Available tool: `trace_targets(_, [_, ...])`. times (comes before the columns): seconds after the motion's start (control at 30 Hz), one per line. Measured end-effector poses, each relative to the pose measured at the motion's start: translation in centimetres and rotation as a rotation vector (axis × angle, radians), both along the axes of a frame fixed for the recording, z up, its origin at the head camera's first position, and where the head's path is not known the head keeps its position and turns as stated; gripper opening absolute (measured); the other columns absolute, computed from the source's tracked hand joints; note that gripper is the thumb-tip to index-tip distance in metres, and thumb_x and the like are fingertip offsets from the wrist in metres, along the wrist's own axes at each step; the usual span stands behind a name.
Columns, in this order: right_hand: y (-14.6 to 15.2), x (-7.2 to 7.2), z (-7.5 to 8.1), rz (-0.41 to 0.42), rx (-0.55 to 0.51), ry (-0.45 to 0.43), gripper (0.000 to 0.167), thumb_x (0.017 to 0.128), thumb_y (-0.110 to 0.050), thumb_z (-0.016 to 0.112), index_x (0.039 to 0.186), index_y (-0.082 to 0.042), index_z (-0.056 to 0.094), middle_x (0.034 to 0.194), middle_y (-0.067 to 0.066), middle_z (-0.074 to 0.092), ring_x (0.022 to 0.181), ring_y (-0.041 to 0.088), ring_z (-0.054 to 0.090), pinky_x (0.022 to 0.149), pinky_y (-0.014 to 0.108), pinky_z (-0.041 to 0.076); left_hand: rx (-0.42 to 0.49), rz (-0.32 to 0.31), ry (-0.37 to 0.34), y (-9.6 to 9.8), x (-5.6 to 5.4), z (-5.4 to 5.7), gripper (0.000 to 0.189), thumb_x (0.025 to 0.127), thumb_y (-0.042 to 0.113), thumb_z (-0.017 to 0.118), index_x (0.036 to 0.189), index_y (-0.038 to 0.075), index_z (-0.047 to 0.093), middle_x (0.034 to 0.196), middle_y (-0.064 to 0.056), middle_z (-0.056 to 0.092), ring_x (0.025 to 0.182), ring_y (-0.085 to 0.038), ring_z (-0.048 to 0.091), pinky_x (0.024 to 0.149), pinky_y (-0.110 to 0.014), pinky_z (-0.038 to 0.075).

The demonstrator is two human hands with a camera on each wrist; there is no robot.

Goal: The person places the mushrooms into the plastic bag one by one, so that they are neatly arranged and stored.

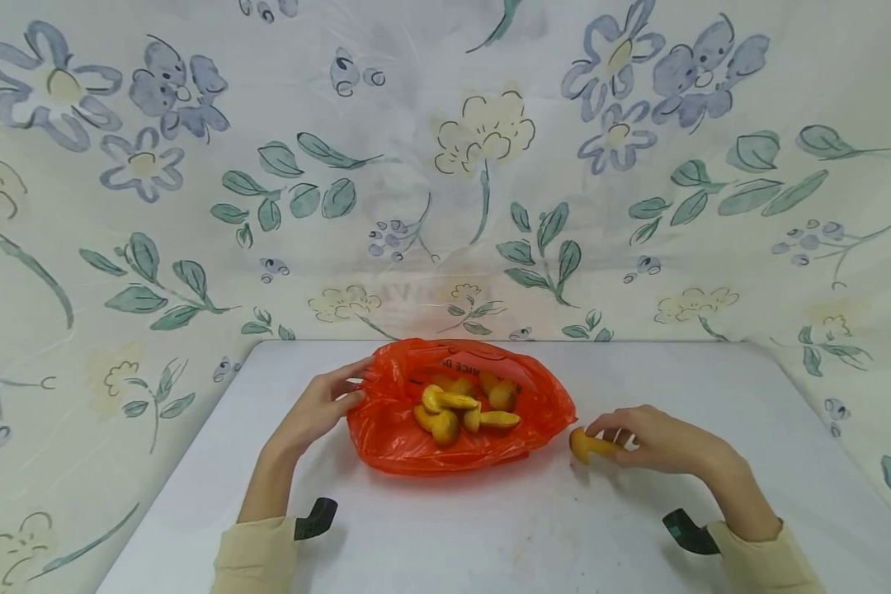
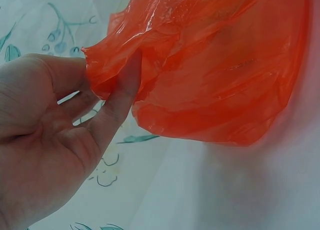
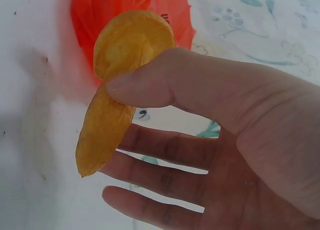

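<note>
A red plastic bag (image 1: 401, 450) lies on the white table with its mouth spread open toward me. Several yellow mushrooms (image 1: 445, 427) rest inside it. My left hand (image 1: 319, 408) pinches the bag's left edge between thumb and fingers; the left wrist view shows the thin plastic (image 2: 215, 90) bunched at the fingertips. To the right of the bag, my right hand (image 1: 661, 441) holds another yellow mushroom (image 1: 582, 445), its cap pointing at the bag. In the right wrist view the thumb presses on this mushroom (image 3: 102, 132) just below the cap, while the other fingers extend behind and below it.
The white table (image 1: 445, 536) carries small dark specks (image 1: 575, 498) in front of the right hand. Behind it stands a backdrop (image 1: 416, 272) of flower-patterned sheeting. Black wrist mounts (image 1: 316, 518) stick out near both sleeves.
</note>
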State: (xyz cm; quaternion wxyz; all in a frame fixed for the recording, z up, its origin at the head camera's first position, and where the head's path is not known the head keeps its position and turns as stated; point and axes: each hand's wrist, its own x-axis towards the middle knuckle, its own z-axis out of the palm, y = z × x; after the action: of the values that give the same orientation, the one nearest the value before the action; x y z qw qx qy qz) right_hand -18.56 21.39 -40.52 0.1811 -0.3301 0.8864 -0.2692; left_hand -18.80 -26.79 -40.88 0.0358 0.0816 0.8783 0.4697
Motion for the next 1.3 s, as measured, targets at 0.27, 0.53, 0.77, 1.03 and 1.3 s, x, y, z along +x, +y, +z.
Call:
trace_targets(0.27, [0.0,0.2,1.3,0.016,0.003,0.053,0.028,0.090,-0.018,0.068,0.118,-0.016,0.067,0.107,-0.005,0.070,0.092,0.008,0.061,0.081,0.029,0.058,0.002,-0.001,0.000,0.0,0.0,0.0,0.054,0.098,0.004,0.051,0.149,0.018,0.043,0.141,-0.018,0.054,0.120,-0.036,0.060,0.091,-0.040,0.058])
trace_targets(0.53, [0.0,0.0,2.1,-0.015,0.026,0.071,0.028,0.091,-0.018,0.068,0.119,-0.017,0.067,0.106,-0.006,0.070,0.094,0.009,0.062,0.084,0.034,0.058,0.010,-0.009,0.007,0.0,0.0,0.0,0.054,0.098,0.005,0.051,0.149,0.019,0.043,0.141,-0.017,0.054,0.120,-0.036,0.059,0.089,-0.036,0.059])
trace_targets(0.77, [-0.2,0.0,3.2,-0.017,0.016,0.070,0.029,0.091,-0.017,0.067,0.119,-0.016,0.066,0.104,-0.005,0.070,0.095,0.011,0.063,0.085,0.041,0.058,0.003,-0.017,0.014,0.1,-0.1,0.0,0.054,0.098,0.005,0.052,0.149,0.021,0.044,0.142,-0.016,0.054,0.119,-0.035,0.059,0.090,-0.037,0.058])
trace_targets(1.03, [-0.3,-0.1,4.1,-0.023,0.016,0.099,0.029,0.091,-0.016,0.066,0.121,-0.015,0.066,0.104,-0.005,0.070,0.096,0.012,0.063,0.086,0.044,0.058,-0.004,-0.015,0.017,0.2,-0.1,0.0,0.053,0.097,0.005,0.052,0.148,0.020,0.045,0.140,-0.016,0.055,0.118,-0.035,0.059,0.088,-0.036,0.059])
trace_targets(1.3, [-0.2,-0.2,5.1,-0.022,0.030,0.152,0.030,0.091,-0.014,0.066,0.122,-0.015,0.065,0.102,-0.007,0.069,0.095,0.010,0.063,0.086,0.040,0.058,0.006,-0.021,0.019,0.1,0.1,0.1,0.053,0.098,0.006,0.052,0.149,0.019,0.044,0.139,-0.017,0.055,0.118,-0.036,0.060,0.084,-0.031,0.059])
